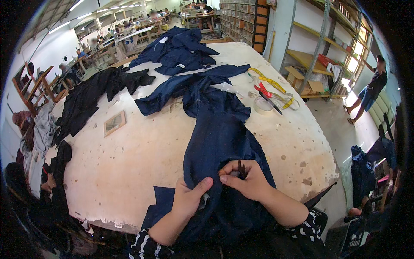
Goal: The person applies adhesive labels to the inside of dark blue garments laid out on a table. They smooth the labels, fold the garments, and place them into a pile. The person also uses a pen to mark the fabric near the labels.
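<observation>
A navy blue fabric garment [220,136] stretches from the middle of the table to its near edge and down over my lap. My left hand [189,196] grips a fold of it, thumb on top and fingers hidden beneath the cloth. Just to the right, my right hand [252,181] has thumb and forefinger pinched together at the fabric. Whether a thread lies between those fingertips is too small to tell. Tucked in the same hand is a small dark pointed tool [241,169], which looks like thread snips, with its tips pointing away from me.
The worn pale table [145,155] also bears a navy garment pile [181,45], black garments [97,87], a wood-framed piece [114,123], a tape measure [275,84], a tape roll [263,106] and a pen [271,103]. A co-worker's hand [49,183] shows at left; a person [373,85] stands right.
</observation>
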`<state>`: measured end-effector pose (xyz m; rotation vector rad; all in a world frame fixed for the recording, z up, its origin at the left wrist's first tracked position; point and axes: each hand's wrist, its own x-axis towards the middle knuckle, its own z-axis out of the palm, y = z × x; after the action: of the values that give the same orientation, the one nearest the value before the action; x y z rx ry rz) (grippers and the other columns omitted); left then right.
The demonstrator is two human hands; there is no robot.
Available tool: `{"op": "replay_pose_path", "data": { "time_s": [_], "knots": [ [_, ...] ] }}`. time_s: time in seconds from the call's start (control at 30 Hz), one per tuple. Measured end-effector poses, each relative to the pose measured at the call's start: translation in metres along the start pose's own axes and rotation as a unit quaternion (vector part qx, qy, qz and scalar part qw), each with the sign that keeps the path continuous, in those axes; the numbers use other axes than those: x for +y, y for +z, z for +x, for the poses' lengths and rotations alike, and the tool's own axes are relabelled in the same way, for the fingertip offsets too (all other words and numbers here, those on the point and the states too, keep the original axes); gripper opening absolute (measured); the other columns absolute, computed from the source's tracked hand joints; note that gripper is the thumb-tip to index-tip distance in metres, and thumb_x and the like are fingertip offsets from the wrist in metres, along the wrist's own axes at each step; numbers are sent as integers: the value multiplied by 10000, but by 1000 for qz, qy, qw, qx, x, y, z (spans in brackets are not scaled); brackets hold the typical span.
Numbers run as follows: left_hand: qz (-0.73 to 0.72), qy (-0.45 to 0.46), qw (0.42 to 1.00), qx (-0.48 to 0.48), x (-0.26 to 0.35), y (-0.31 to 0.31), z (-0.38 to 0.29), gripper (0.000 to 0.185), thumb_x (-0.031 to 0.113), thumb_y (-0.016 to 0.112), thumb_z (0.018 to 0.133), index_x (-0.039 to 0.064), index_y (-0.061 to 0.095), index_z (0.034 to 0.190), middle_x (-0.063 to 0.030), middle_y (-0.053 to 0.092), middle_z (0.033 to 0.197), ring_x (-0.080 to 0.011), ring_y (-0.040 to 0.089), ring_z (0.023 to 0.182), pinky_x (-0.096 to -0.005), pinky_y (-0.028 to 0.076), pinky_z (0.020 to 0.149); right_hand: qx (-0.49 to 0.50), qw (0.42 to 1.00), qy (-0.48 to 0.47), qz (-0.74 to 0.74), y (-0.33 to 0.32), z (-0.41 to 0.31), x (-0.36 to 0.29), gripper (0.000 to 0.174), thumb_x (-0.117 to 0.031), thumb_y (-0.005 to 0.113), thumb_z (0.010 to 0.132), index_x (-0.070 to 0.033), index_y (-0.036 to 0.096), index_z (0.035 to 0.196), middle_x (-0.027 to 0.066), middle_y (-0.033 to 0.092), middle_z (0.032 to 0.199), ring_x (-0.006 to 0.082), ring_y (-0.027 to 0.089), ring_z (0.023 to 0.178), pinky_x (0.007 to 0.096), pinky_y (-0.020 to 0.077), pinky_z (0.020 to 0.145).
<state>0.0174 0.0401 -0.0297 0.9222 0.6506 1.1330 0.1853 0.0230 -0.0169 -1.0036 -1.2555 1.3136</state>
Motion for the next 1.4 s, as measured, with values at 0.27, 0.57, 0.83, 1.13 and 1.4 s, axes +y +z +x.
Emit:
{"op": "replay_pose_path", "data": {
  "time_s": [0.27,0.57,0.83,1.13,1.4],
  "knots": [
    [31,-1,1000,-3,-5,2,-1,234,101,674,813,-48,626,987,-104,650,982,-153,609,868,-286,472,811,28,999,12,-40,2,-1,-6,103,-35,684,741,7,628,816,2,607,739,30,512,640,187,407,584],
    [-21,-62,998,4,-4,3,1,518,136,672,814,-58,437,1232,-149,543,1190,-211,534,1065,-334,407,937,34,999,10,-35,-1,1,-3,97,-21,689,732,3,632,807,11,618,750,56,539,650,201,427,599],
    [-63,-110,992,-10,-4,-3,2,636,154,670,814,-22,332,1323,-152,492,1254,-236,492,1131,-351,374,981,24,999,22,11,0,-1,-2,94,3,683,742,24,639,821,65,633,778,109,602,693,230,468,637],
    [-72,-110,991,-14,-4,-4,2,651,148,685,799,-19,333,1320,-149,492,1254,-233,493,1129,-351,380,976,8,999,-1,38,0,-2,3,138,-49,700,764,6,632,870,13,620,788,47,538,665,191,441,607],
    [-45,-95,994,11,-3,-3,1,545,86,663,802,-25,404,1269,-145,539,1194,-217,530,1077,-338,408,943,-2,972,-144,-187,-21,-6,-18,237,-214,592,810,-42,514,952,55,532,747,151,531,673,287,417,612]
  ]
}}
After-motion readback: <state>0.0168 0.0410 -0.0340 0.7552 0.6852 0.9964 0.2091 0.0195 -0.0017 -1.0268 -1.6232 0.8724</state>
